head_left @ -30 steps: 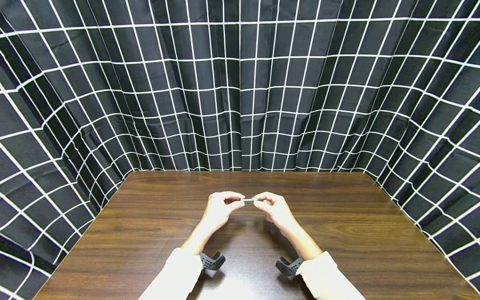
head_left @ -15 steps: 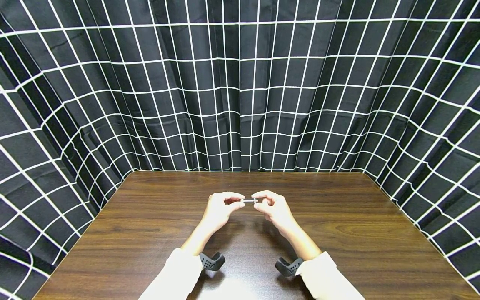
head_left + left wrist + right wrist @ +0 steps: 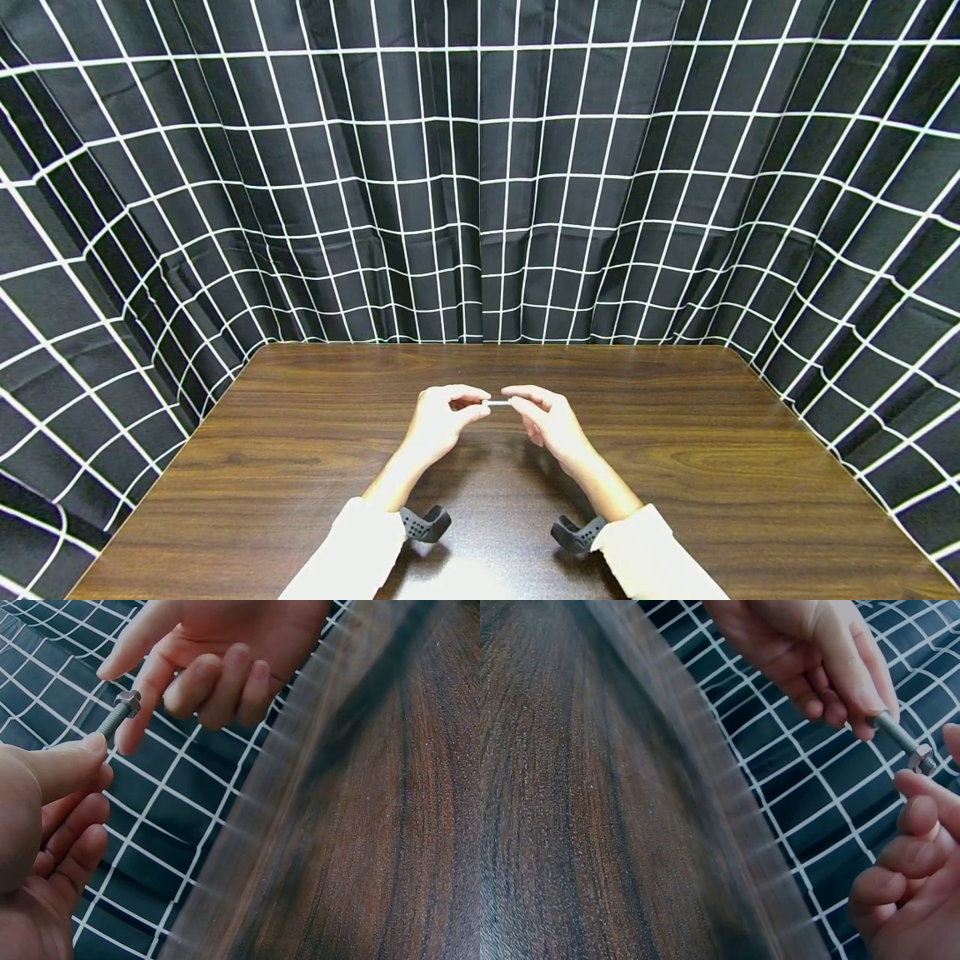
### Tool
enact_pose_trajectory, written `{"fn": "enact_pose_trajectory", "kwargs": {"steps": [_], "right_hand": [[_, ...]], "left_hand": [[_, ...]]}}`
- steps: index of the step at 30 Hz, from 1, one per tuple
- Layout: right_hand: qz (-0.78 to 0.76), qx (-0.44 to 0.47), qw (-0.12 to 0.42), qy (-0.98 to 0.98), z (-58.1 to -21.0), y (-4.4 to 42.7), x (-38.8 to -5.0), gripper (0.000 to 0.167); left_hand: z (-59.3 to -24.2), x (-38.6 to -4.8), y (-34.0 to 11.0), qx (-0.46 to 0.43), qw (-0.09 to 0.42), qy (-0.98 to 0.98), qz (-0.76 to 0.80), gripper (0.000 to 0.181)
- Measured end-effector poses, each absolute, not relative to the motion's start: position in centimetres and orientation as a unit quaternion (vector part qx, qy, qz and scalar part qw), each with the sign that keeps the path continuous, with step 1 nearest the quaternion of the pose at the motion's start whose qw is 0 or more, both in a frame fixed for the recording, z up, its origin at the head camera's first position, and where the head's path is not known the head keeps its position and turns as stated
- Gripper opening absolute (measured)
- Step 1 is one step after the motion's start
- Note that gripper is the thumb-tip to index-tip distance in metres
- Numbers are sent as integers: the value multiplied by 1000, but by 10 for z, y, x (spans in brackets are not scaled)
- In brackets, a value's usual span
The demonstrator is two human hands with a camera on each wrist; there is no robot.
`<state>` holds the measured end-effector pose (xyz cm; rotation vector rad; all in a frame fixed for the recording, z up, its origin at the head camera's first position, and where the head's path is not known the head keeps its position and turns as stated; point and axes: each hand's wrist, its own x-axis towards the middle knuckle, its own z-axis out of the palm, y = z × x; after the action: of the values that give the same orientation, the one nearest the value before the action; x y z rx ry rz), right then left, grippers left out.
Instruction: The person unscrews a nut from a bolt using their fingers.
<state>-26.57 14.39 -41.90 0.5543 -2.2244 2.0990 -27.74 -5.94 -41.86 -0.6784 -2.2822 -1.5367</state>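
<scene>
A metal bolt (image 3: 112, 724) (image 3: 897, 733) is pinched at one end between the thumb and fingers of my left hand (image 3: 442, 417) (image 3: 52, 802). Near its other end, a hex nut (image 3: 128, 703) (image 3: 921, 759) sits on the thread, a bit of thread showing past it. Around the nut, my right hand (image 3: 553, 421) (image 3: 922, 862) has thumb and index finger spread, with a gap between thumb and nut in both wrist views; whether the index finger touches the nut I cannot tell. Its other fingers are curled loosely. The head view shows the bolt lying level between both hands.
The hands are above a brown wood-grain table (image 3: 300, 433). A black curtain with a white grid (image 3: 480, 167) stands behind the table and along both sides. Each wrist wears a dark grey band (image 3: 426, 523), just beyond a white sleeve (image 3: 348, 546).
The right hand's thumb and fingers have shifted around the bolt's nut end, spreading and moving slightly. The left hand holds the bolt in nearly the same place.
</scene>
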Motion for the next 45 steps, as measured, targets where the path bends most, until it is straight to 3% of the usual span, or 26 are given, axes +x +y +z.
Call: {"fn": "enact_pose_trajectory", "kwargs": {"steps": [20, 27, 45], "right_hand": [[662, 127, 28, -738, -420, 142, -265, 25], [671, 145, 40, -727, -419, 143, -264, 20], [676, 193, 61, -708, -422, 143, -265, 26]], "left_hand": [[-419, -277, -59, -238, 150, -792, -542, 15], [-419, -277, -60, -240, 149, -787, -549, 15], [-419, -278, -60, -224, 146, -793, -547, 15]]}}
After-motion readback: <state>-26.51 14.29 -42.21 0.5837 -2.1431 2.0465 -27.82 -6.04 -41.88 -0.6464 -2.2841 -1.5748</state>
